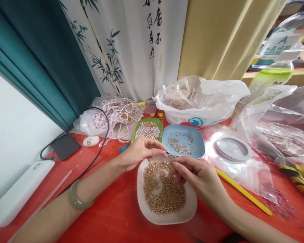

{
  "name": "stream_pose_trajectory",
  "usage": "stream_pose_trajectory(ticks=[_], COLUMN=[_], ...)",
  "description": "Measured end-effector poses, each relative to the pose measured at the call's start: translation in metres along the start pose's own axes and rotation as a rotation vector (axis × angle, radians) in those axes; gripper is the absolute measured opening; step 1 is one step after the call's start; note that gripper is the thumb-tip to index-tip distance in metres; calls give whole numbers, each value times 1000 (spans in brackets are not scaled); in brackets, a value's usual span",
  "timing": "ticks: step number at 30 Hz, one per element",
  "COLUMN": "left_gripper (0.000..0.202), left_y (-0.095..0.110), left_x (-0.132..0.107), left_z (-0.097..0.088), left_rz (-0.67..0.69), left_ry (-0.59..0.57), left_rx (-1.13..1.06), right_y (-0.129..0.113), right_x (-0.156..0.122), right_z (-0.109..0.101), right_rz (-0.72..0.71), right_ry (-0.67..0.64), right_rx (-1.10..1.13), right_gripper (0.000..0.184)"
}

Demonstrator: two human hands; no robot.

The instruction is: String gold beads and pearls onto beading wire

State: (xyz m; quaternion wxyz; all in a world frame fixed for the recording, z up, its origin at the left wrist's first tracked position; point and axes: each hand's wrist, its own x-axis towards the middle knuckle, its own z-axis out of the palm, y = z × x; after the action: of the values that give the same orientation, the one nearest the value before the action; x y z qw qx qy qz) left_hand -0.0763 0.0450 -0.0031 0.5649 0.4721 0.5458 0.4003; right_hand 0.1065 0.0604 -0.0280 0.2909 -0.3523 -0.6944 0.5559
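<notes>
Above the far side of a white dish full of small gold beads, both hands are closed in pinches. A short, thin pale strand runs between their fingertips; whether it is thread or wire I cannot tell. My left hand, with a jade-coloured bangle on its forearm, grips the strand's left end and something tiny at the fingertips. Thumb and forefinger of my right hand pinch the right end, while its other fingers curl low over the beads.
Behind the dish stand a green tray of pink and gold beads and a blue tray of small metal pieces. Pink bead strings, plastic bags, a spool, a yellow stick and a phone lie around.
</notes>
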Motion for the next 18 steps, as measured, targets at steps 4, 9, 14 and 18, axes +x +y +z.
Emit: stream_pose_trajectory(ticks=[4, 9, 14, 18], left_gripper=[17, 17, 17, 16], left_y=[-3, -5, -7, -7], left_x=[1, 1, 1, 2], left_z=[3, 5, 6, 6], left_rz=[-44, -51, -61, -60], left_ry=[7, -8, -11, -6], left_rx=[-62, -111, -115, -109], right_y=[0, 0, -3, -5], right_x=[-1, -3, -2, -2], right_z=[1, 1, 0, 0], right_rz=[-19, -9, -12, -24], right_ry=[-33, -54, -58, -50], right_rx=[8, 9, -17, -41], right_gripper=[20, 18, 19, 19])
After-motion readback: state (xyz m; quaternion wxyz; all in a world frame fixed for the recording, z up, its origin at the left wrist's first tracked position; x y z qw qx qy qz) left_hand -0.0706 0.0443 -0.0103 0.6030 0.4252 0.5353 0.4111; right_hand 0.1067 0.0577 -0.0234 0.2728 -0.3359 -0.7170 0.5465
